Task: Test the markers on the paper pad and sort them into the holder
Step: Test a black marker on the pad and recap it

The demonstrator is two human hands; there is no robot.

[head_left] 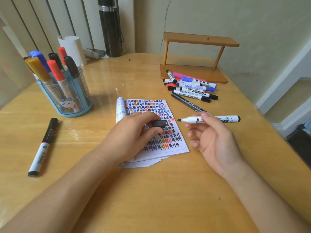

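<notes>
Wooden table point(151, 190) with a paper pad point(151, 105) at its centre, covered in coloured test marks.
Left hand point(133, 137) rests on the pad, pinching a black cap point(159, 123). Right hand point(213, 140), just beside the pad, pinches an uncapped black whiteboard marker point(190, 119). A blue holder point(67, 96) stands far left, and loose markers point(191, 89) lie far right.

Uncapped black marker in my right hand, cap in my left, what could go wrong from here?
1. The black marker's bare tip points at your left hand, which pinches the cap close by; recapping carelessly could ink your fingers.
2. The paper pad's open page is almost filled with marks and your left hand covers part of it, so a new test stroke may be hard to read.
</notes>
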